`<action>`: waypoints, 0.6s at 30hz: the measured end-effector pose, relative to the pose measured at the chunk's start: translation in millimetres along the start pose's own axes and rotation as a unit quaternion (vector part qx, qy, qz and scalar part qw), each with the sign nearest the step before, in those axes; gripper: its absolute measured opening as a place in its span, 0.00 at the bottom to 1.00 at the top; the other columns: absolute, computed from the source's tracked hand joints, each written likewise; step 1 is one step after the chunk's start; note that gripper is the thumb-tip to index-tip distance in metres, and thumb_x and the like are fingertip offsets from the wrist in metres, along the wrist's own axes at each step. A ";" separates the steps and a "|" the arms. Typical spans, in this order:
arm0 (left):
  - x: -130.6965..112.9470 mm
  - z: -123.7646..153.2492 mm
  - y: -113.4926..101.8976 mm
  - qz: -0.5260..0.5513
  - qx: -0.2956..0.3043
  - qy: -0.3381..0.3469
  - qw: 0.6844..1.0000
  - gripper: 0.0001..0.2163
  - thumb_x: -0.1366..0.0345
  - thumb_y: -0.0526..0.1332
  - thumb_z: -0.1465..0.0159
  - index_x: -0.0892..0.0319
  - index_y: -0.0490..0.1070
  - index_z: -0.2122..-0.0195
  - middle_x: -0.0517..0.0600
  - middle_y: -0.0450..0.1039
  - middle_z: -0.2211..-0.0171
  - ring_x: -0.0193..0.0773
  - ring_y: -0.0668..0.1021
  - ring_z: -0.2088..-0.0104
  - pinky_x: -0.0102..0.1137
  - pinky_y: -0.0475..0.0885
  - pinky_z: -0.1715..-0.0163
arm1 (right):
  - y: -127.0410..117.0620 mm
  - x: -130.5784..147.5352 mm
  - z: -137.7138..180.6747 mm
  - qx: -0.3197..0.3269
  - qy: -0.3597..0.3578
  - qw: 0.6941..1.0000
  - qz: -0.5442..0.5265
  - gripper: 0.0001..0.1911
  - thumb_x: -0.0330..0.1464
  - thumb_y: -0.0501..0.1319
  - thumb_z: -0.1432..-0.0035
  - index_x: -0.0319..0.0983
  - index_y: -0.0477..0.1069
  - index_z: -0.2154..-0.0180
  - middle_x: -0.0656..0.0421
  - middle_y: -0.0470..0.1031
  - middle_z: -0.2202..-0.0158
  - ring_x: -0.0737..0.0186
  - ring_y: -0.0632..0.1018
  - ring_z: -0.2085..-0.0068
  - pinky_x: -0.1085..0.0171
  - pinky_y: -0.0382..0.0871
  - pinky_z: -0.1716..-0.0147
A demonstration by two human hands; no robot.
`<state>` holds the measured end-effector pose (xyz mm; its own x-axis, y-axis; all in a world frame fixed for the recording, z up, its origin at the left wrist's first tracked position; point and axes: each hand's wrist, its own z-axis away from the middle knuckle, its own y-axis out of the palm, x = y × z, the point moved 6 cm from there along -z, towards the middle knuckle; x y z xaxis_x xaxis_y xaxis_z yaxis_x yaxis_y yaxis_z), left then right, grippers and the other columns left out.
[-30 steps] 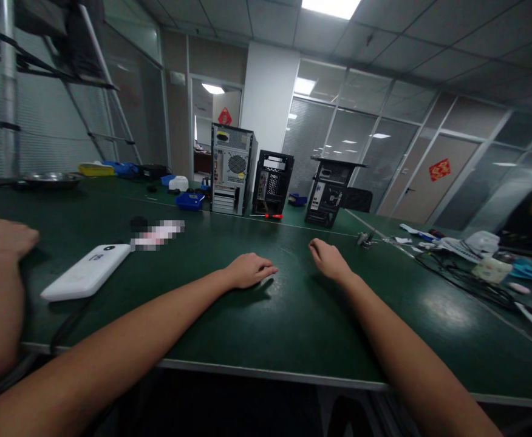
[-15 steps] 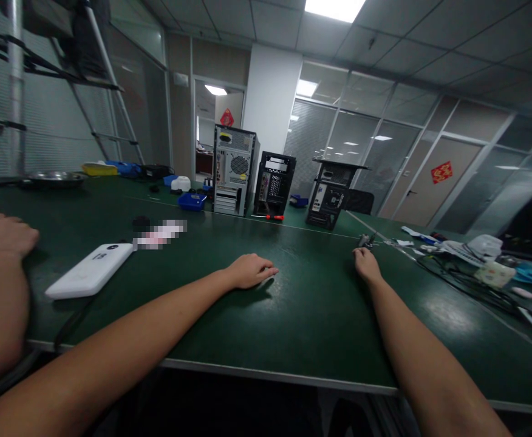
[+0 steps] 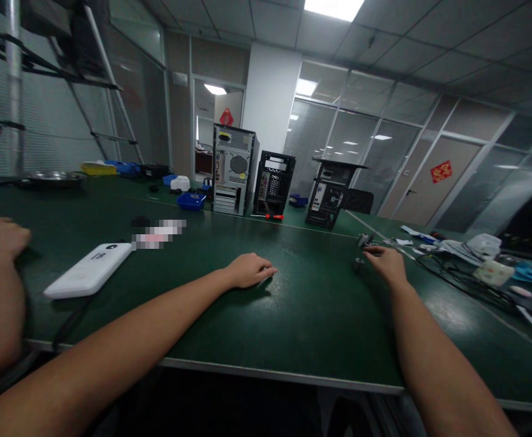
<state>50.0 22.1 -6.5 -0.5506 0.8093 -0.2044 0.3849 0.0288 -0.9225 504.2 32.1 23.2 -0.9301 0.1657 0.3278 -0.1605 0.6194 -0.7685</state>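
Note:
My left hand [image 3: 249, 271] rests low over the middle of the green table [image 3: 293, 328]. Its fingers are bent together over a thin, pale, shiny piece [image 3: 268, 278], mostly hidden beneath them. To the right, my right hand [image 3: 388, 264] reaches left with its fingers stretched out and holds nothing visible. Just short of its fingertips stands a small round metal piece [image 3: 359, 262]. Beyond the fingers is another small metal part [image 3: 363, 240], too small to name.
Another person's hand [image 3: 2, 237] lies at the left, near a white power bank-like device [image 3: 90, 271]. Three computer cases [image 3: 234, 173] stand at the back, a red screwdriver [image 3: 272, 216] before them. Cables [image 3: 469, 291] and papers lie right; a ladder [image 3: 15, 91] rises left.
My right hand has shifted right and turned to point left, uncovering the small round metal piece. My left hand stays about where it was. The other person's hand has moved slightly left.

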 end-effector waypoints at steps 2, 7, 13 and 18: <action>0.4 -0.1 0.6 0.002 0.003 0.000 1.000 0.24 0.47 0.48 0.28 0.55 0.78 0.64 0.49 0.77 0.72 0.38 0.77 0.72 0.30 0.63 0.71 | 2.8 3.0 0.5 0.022 -0.013 1.000 -0.013 0.18 0.43 0.64 0.47 0.41 0.83 0.59 0.50 0.82 0.62 0.51 0.80 0.60 0.57 0.69 0.57; -0.1 -0.4 0.7 0.000 0.007 0.000 1.000 0.24 0.47 0.47 0.28 0.56 0.78 0.66 0.50 0.77 0.73 0.38 0.76 0.72 0.30 0.62 0.72 | 10.1 4.0 1.8 0.060 -0.019 0.998 -0.028 0.17 0.38 0.65 0.49 0.37 0.82 0.59 0.47 0.82 0.60 0.50 0.80 0.59 0.57 0.68 0.57; -1.6 0.2 -0.9 0.000 0.009 0.000 1.000 0.24 0.47 0.47 0.28 0.56 0.77 0.66 0.50 0.77 0.72 0.38 0.76 0.72 0.30 0.62 0.72 | 16.5 -3.6 1.3 0.074 -0.001 0.996 -0.040 0.16 0.38 0.66 0.51 0.39 0.83 0.60 0.47 0.82 0.60 0.50 0.79 0.57 0.57 0.68 0.57; -1.0 0.7 -0.3 -0.004 0.007 0.002 1.000 0.24 0.47 0.47 0.28 0.56 0.77 0.66 0.49 0.77 0.72 0.37 0.76 0.72 0.30 0.61 0.72 | 22.8 -12.9 0.6 0.045 0.035 0.996 -0.073 0.14 0.40 0.68 0.54 0.39 0.82 0.66 0.50 0.81 0.66 0.53 0.79 0.63 0.58 0.71 0.61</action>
<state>50.0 20.9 -6.2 -0.5506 0.8114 -0.1960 0.3699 0.0267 -0.9287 512.4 43.6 1.2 -0.8698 0.1338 0.4749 -0.3241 0.5707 -0.7545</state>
